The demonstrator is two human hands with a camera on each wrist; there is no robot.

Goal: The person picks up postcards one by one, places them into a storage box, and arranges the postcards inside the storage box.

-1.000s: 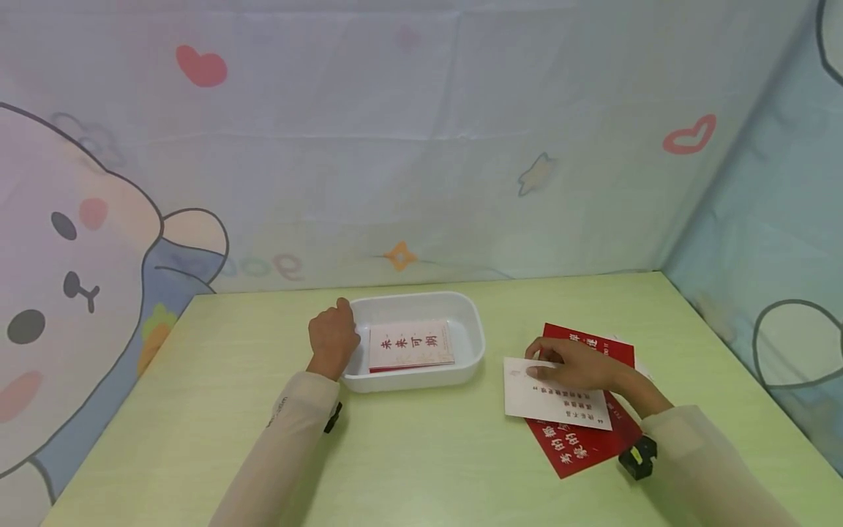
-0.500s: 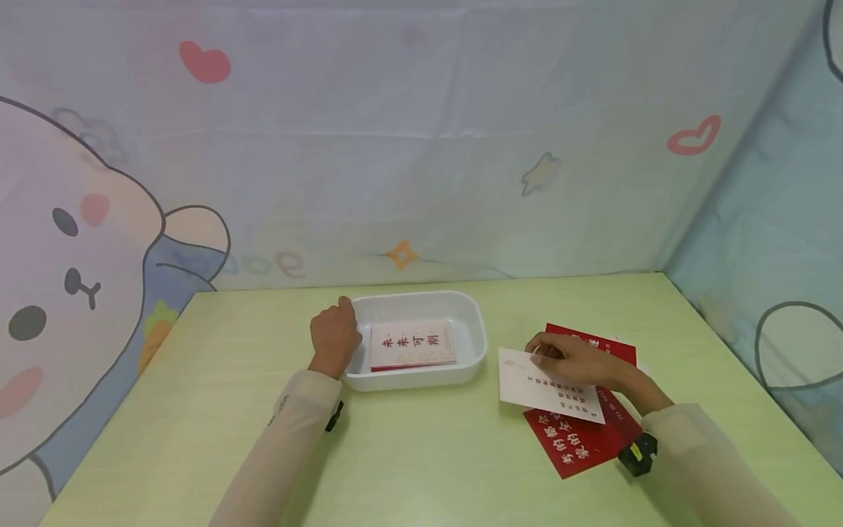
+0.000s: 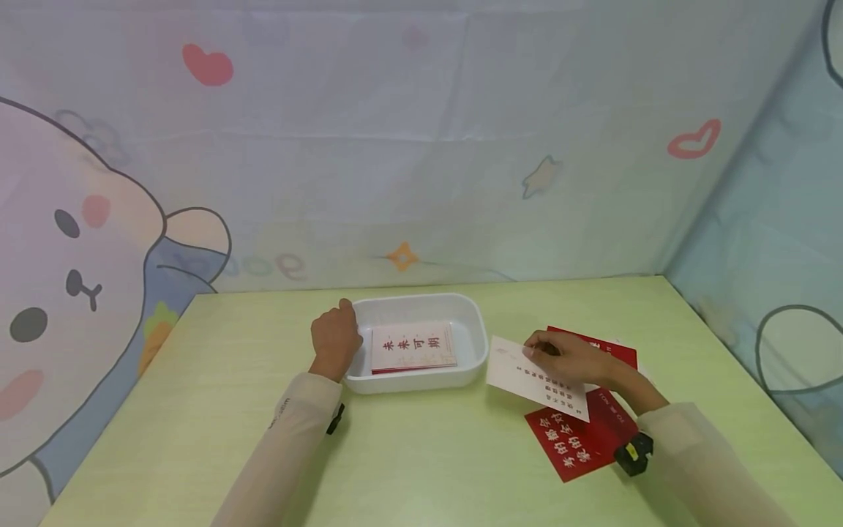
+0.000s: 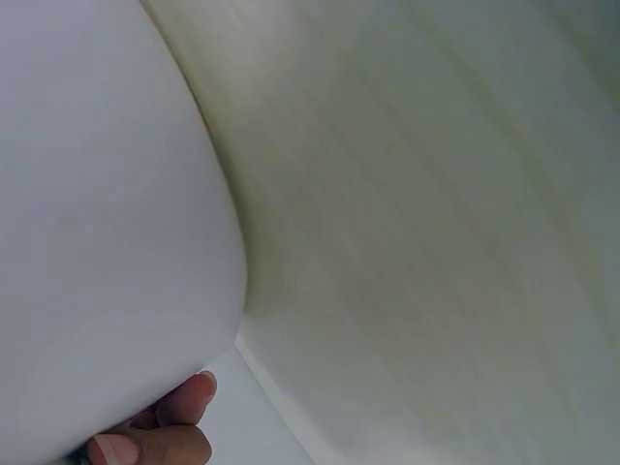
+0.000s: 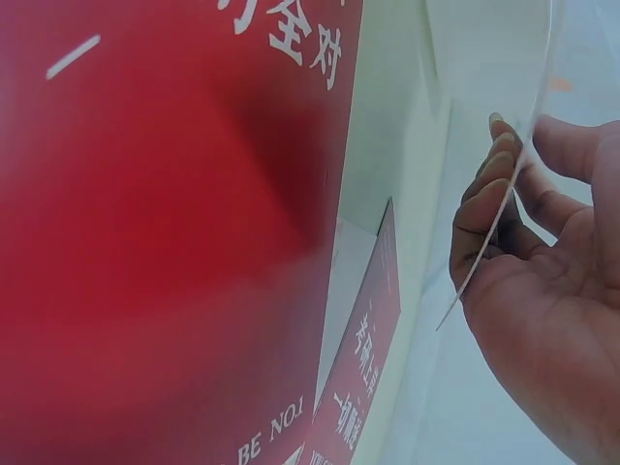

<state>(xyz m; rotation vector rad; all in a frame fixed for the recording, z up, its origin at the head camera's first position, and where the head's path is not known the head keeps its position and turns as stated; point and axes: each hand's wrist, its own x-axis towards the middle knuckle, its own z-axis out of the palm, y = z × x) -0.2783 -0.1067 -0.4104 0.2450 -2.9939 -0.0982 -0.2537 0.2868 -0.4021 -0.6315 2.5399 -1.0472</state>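
Observation:
My left hand [image 3: 334, 335] grips the left end of a white plastic tray [image 3: 413, 381]; in the left wrist view its fingertips [image 4: 189, 397] curl at the tray's edge. Inside the tray lies a pale card [image 3: 411, 344] with red characters, a red edge showing beneath it. On the right, my right hand [image 3: 568, 359] pinches a white printed card [image 3: 536, 380] between thumb and fingers. That card is tilted, its left corner close to the tray's right end. In the right wrist view the white card [image 5: 504, 203] appears nearly edge-on.
Beneath my right hand, red cards with white characters overlap on the table: a front red card [image 3: 569, 439] and a back red card [image 3: 622, 353]. A pale card edge shows beside them. A printed cloth backdrop [image 3: 369, 146] rises behind the table [image 3: 421, 461].
My right hand has lifted the white card off the red ones and tilted it, its left end moving toward the tray. The left hand keeps its grip on the tray.

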